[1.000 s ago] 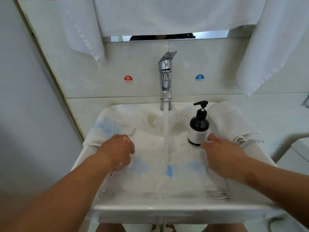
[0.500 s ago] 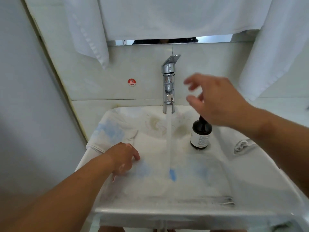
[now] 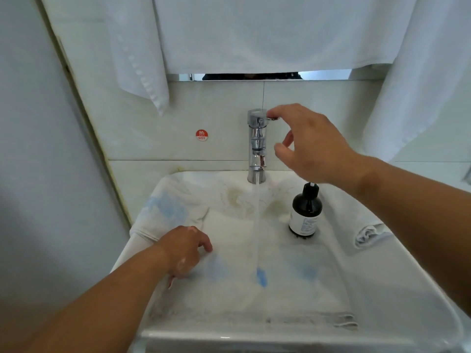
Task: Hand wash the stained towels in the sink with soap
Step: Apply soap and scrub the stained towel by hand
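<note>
Hands: my right hand (image 3: 313,146) is loosely open, index fingertip on the faucet lever (image 3: 272,118), thumb apart. My left hand (image 3: 183,248) lies curled on the stained towel (image 3: 293,289) spread in the sink (image 3: 204,337); whether it grips, I cannot tell. Red wall sticker (image 3: 201,135) reads "HOT". Soap bottle (image 3: 305,215) at the sink's back right, label illegible.

Right hand (image 3: 313,146) touches the faucet lever (image 3: 257,114) at twelve o'clock; water runs onto the stained towel (image 3: 242,253); left hand (image 3: 184,250) rests on it at eight o'clock.

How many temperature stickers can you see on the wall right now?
1: the red hot sticker, left of the faucet. Another may be hidden behind the right hand, which is raised beside the faucet.
</note>
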### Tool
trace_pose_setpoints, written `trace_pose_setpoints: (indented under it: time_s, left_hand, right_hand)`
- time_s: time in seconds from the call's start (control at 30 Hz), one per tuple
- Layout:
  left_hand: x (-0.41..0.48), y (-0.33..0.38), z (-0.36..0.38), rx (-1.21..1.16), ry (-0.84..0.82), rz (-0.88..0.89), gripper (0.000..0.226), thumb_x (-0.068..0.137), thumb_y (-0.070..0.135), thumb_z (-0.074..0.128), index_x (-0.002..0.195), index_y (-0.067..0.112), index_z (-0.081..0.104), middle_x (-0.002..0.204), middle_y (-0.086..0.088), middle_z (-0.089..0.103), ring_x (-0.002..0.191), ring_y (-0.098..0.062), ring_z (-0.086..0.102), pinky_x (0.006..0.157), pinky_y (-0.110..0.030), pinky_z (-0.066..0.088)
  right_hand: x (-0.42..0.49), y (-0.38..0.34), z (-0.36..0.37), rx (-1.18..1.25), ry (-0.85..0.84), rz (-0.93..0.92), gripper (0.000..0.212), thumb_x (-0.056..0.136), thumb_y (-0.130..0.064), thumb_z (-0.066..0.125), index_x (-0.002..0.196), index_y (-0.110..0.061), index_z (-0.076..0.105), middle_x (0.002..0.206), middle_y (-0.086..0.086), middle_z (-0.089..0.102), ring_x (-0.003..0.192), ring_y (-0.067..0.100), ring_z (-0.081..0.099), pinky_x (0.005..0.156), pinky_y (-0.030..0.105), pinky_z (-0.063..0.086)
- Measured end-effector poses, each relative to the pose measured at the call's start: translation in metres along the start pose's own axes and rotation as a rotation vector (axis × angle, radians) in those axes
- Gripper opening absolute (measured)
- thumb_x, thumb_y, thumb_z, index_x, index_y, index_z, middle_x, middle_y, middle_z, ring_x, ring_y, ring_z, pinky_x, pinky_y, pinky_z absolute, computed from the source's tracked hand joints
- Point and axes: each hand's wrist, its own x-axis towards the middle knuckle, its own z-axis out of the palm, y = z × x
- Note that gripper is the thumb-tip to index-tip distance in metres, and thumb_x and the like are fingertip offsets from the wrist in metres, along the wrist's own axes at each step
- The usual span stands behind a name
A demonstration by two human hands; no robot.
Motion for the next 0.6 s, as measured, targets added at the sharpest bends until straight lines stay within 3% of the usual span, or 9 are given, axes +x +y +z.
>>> trace_pose_setpoints:
  time_s: [0.1,0.2,0.27,0.33,0.4,0.5,0.6]
  left_hand:
    - [0.001,0.000,0.000,0.004,-0.005,0.004,0.046,0.094,0.007,0.047,0.125,0.035,0.066,0.135,0.005,0.061,0.123,-0.011,0.056,0.099,-0.018,0.040]
    - [0.003,0.001,0.000,0.003,0.001,0.010,0.044,0.096,0.007,0.047,0.127,0.032,0.066,0.135,0.004,0.061,0.123,-0.013,0.057,0.100,-0.018,0.040]
    - [0.004,0.002,-0.001,0.002,0.006,0.011,0.044,0.096,0.006,0.048,0.129,0.030,0.066,0.136,0.003,0.061,0.124,-0.013,0.057,0.100,-0.017,0.039]
    - [0.004,0.002,-0.002,-0.003,0.000,0.010,0.043,0.097,0.006,0.048,0.129,0.029,0.066,0.138,0.003,0.060,0.125,-0.014,0.056,0.100,-0.017,0.038]
    - [0.003,0.002,-0.002,0.002,-0.005,0.005,0.042,0.097,0.008,0.048,0.128,0.030,0.066,0.137,0.003,0.060,0.125,-0.014,0.056,0.101,-0.018,0.038]
    - [0.002,-0.001,0.001,-0.003,0.000,0.002,0.040,0.097,0.012,0.050,0.125,0.033,0.068,0.135,0.005,0.062,0.123,-0.012,0.057,0.100,-0.018,0.040]
    - [0.002,-0.002,0.001,-0.025,0.024,-0.001,0.031,0.096,0.021,0.055,0.121,0.033,0.069,0.130,0.008,0.064,0.118,-0.011,0.058,0.095,-0.015,0.039]
  right_hand:
    - [-0.034,0.007,-0.001,0.143,0.115,0.080,0.057,0.089,-0.018,0.065,0.143,-0.024,0.047,0.138,-0.008,0.052,0.091,0.007,0.064,0.082,0.021,0.049]
    - [-0.071,0.029,0.012,0.256,0.248,0.419,0.053,0.086,-0.014,0.068,0.135,-0.020,0.047,0.127,-0.006,0.055,0.099,0.009,0.061,0.080,0.024,0.049]
    - [-0.088,0.051,0.032,0.278,0.041,0.654,0.072,0.083,-0.016,0.075,0.145,-0.018,0.039,0.138,-0.002,0.054,0.115,0.016,0.058,0.091,0.029,0.045]
    - [-0.095,0.065,0.053,0.339,-0.224,0.779,0.094,0.077,-0.018,0.082,0.154,-0.020,0.029,0.149,0.000,0.048,0.129,0.022,0.052,0.096,0.034,0.043]
    - [-0.094,0.074,0.069,0.440,-0.324,0.777,0.096,0.072,-0.021,0.087,0.151,-0.026,0.034,0.143,-0.001,0.053,0.126,0.025,0.055,0.095,0.036,0.045]
    - [-0.086,0.079,0.082,0.388,-0.311,0.648,0.073,0.073,-0.031,0.088,0.132,-0.029,0.044,0.118,-0.004,0.064,0.110,0.023,0.060,0.090,0.035,0.047]
    - [-0.080,0.074,0.085,0.311,-0.280,0.545,0.067,0.076,-0.037,0.086,0.129,-0.029,0.046,0.110,-0.006,0.062,0.102,0.021,0.057,0.083,0.031,0.042]
